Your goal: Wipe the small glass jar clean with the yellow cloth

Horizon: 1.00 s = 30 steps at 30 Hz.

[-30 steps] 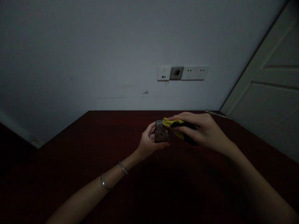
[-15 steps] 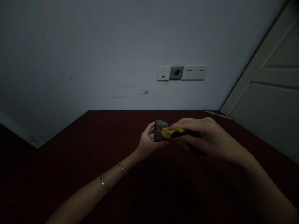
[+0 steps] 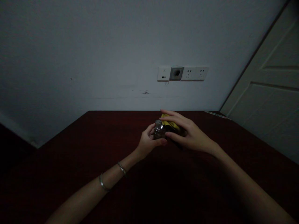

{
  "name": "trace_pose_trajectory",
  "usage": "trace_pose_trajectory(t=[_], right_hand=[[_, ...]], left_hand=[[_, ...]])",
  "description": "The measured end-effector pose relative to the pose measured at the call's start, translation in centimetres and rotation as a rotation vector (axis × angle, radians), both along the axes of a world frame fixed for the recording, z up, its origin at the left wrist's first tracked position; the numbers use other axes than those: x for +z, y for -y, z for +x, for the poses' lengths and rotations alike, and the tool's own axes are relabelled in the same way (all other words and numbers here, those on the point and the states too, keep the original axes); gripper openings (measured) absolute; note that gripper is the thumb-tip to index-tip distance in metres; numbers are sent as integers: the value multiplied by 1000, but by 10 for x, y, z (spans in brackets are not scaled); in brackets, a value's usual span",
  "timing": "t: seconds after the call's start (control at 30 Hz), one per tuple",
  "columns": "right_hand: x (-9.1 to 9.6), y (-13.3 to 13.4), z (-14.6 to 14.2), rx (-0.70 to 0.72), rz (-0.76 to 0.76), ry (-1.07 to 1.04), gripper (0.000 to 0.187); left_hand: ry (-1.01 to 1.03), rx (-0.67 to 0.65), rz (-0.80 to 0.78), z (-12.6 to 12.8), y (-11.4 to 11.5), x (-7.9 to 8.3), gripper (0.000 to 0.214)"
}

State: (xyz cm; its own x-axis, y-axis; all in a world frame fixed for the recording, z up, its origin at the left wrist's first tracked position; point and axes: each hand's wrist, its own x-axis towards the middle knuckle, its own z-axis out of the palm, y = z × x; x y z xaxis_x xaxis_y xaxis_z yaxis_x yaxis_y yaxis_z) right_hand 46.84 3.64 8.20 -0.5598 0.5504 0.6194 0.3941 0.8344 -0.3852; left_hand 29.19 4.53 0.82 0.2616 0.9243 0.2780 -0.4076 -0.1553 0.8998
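Observation:
My left hand [image 3: 147, 141] is wrapped round a small clear glass-like vessel [image 3: 159, 132], thumb along its near side and fingers behind it. Whether it is a cup or a jar I cannot tell in this dim light. From the right, my right hand [image 3: 191, 132] grips a yellow and black cloth [image 3: 172, 123], fingers over its top and thumb below. The cloth lies against the vessel's right side and upper edge. Part of it is hidden under my right fingers and in shadow.
Beneath my hands is a dark red wooden table [image 3: 112, 130]. A pale wall [image 3: 116, 56] rises behind it, with a row of sockets [image 3: 195, 73]. At the right stands a white panelled door [image 3: 273, 93]; a thin strip [image 3: 217, 115] lies at the table's back right edge.
My right hand has moved away from me and slightly left with the cloth, its fingers now spread over the cloth against the vessel. My left hand has stayed nearly still.

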Motion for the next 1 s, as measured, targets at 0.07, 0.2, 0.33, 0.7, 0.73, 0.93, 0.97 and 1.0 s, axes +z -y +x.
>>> trace_pose_trajectory(t=[0.07,0.2,0.33,0.7,0.73,0.93,0.97,1.0], right_hand=[[-1,0,1,38,-53,46,56],[0,0,7,85,-128,81,71],[-1,0,8,97,-170,123,86],[-15,-9,-5,-17,-53,76,81],[-15,-9,-5,-19,-56,73,79],[-17,-13,-2,-57,-123,15,80],[-18,-15,-1,-69,-140,-13,80],[-19,-16,-1,-82,-165,-49,79]], left_hand=[[-6,15,6,0,-1,0,72],[-19,-2,-9,1,-3,-2,76],[-30,-5,-7,1,-3,-3,72],[-46,11,-78,1,0,3,60],[-47,3,-82,1,-1,3,59],[-20,-98,-101,-1,-4,-1,68],[-17,-113,-101,-2,-4,-1,72],[-15,-121,-100,-2,-5,-2,75]])
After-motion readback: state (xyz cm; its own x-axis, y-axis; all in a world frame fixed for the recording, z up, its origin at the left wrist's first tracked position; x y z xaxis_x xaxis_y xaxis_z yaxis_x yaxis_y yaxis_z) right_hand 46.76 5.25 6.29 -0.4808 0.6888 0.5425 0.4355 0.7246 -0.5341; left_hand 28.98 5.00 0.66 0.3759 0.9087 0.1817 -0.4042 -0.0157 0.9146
